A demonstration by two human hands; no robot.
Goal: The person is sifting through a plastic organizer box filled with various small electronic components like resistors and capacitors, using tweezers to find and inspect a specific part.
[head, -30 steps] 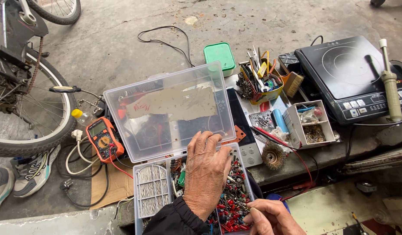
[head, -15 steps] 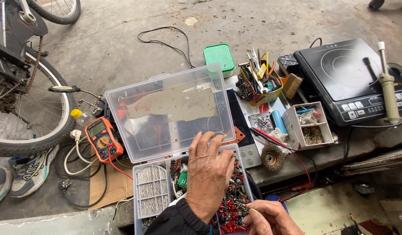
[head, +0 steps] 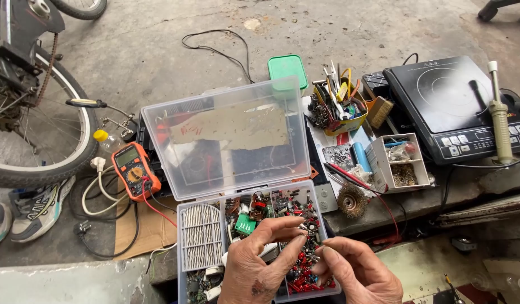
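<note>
Left hand [head: 259, 264] and right hand [head: 358, 273] meet fingertip to fingertip over parts box [head: 201, 239]. Small dark part [head: 311, 229] pinched at left fingertips, just left of right fingers; right grip narrow, contents unclear. Lid [head: 232, 138] stands open behind.

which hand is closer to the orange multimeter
Left. The left hand is over the parts box, just right of and below the orange multimeter. The right hand is farther right.

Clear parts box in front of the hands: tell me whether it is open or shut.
Open. The clear parts box has its lid swung up and back, leaving compartments of small components uncovered under the left hand and right hand.
</note>
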